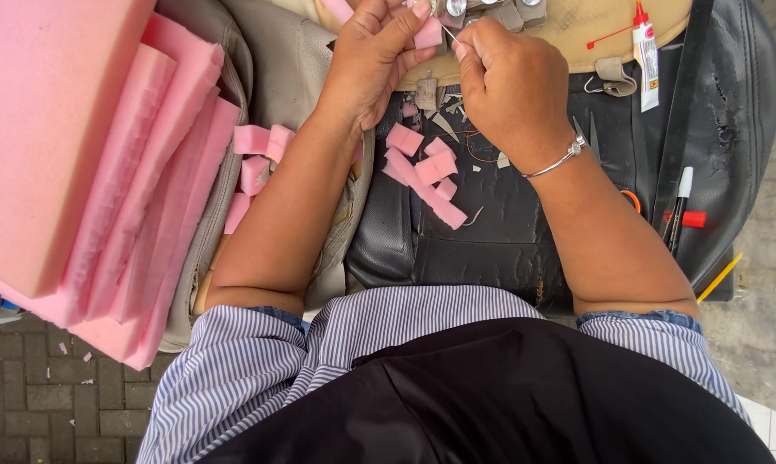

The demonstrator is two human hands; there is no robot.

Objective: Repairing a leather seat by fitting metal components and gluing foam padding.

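My left hand (372, 53) pinches a small pink foam piece (427, 33) between thumb and fingers near the top of the view. Close beside it, my right hand (508, 82) has its fingers closed on a thin thread or needle that meets the foam piece; a silver bracelet (560, 159) circles that wrist. Under both hands lie several cut pink foam scraps (422, 172) on a black leather surface (500, 232). A tan piece with metal fittings (568, 26) lies just beyond the hands.
Thick pink foam slabs (79, 172) are stacked at the left over grey leather (285, 51). At the right lie a glue tube (646, 56), a white-capped marker (678, 206), an orange scissors handle (632, 199) and a yellow pencil (720, 277). Brick paving (44, 404) shows below left.
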